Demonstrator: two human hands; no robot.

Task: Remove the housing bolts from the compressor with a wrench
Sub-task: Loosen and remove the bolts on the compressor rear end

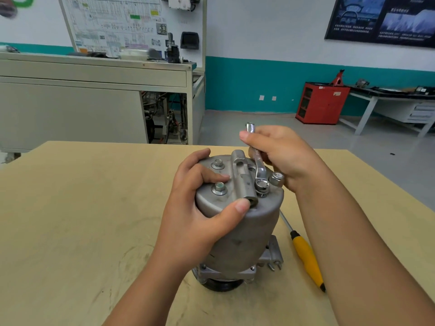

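Not much to read here. The wrench (259, 169) has something stamped on its shank, but it's too small to make out. The dark poster (381, 20) on the back wall has lines of pale text and the white diagram board (131, 24) is covered in print, all too blurry to read.

The left hand (200, 208) grips the top of the compressor (242, 231). Its thumb presses on the near rim and its fingers curl over the far side, with one fingertip lying between the two left bolts (219, 187). The right hand (282, 156) is closed around the wrench shank, and the far end of the wrench pokes out above the thumb. The ring end sits over the near-right bolt (262, 185), which stands proud of the housing top. Just beside it, the far-right bolt (276, 178) stands proud too. The two left bolts sit down flat.

The compressor stands upright, pulley end down, roughly mid-table (70, 208) between the left and right edges. A yellow-handled screwdriver (306, 255) lies on the table just right of it, shaft pointing away, partly under the right forearm.

A red cabinet (322, 103) stands against the teal wall.
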